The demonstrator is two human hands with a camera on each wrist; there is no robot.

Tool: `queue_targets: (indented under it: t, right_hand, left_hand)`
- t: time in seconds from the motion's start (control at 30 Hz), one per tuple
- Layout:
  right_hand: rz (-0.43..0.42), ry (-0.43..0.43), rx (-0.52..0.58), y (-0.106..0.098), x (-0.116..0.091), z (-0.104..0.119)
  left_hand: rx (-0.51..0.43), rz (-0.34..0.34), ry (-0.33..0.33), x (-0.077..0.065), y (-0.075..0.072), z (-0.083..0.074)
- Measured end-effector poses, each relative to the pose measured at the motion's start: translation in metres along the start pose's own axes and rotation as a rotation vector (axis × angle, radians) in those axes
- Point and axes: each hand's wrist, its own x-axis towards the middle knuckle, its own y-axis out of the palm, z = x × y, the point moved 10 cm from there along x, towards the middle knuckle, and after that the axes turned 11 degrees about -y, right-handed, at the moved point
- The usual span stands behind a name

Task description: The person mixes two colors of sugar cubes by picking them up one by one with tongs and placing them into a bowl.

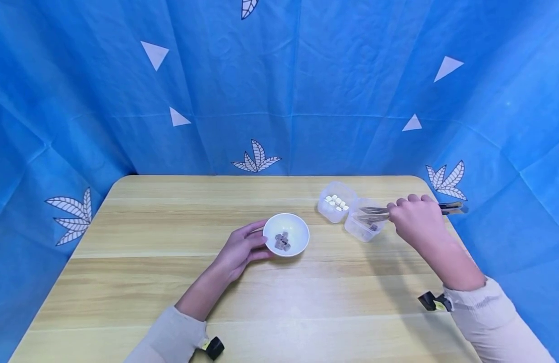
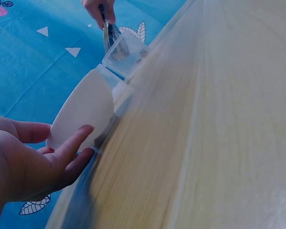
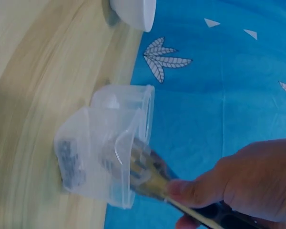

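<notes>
My left hand (image 1: 240, 249) holds a white bowl (image 1: 302, 236) at its left side, fingers against the outer wall and rim. Several brown cubes (image 1: 283, 242) lie at the bottom of the bowl. On the right, my right hand (image 1: 417, 219) grips metal tongs (image 3: 150, 174) with slotted ends. The tong tips are inside a clear plastic box (image 1: 360, 232), where dark brown cubes (image 3: 71, 162) sit at the bottom. Touching that box, a second clear box (image 1: 326, 210) holds several white pieces (image 1: 335, 202).
All of this stands on a light wood table (image 1: 170, 282). A blue cloth (image 1: 338, 91) with leaf and triangle prints hangs behind it and along both sides. The two boxes stand right of the bowl, towards the back edge.
</notes>
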Motion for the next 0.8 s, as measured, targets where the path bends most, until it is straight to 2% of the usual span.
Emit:
queue_targets:
  t: [0.17,0.47,0.8]
  right_hand:
    - [0.078,0.053,0.02,0.007,0.005,0.003]
    - [0.17,0.106,0.037,0.018,0.012,0.012]
    - [0.202,0.101,0.07,0.024,0.013,0.012]
  left_hand:
    - [-0.003,-0.009,-0.004,-0.001,0.0,0.0]
    - [0.002,-0.004,0.001,-0.001,-0.001,-0.001]
    - [0.004,-0.001,-0.008,-0.001,-0.001,-0.001]
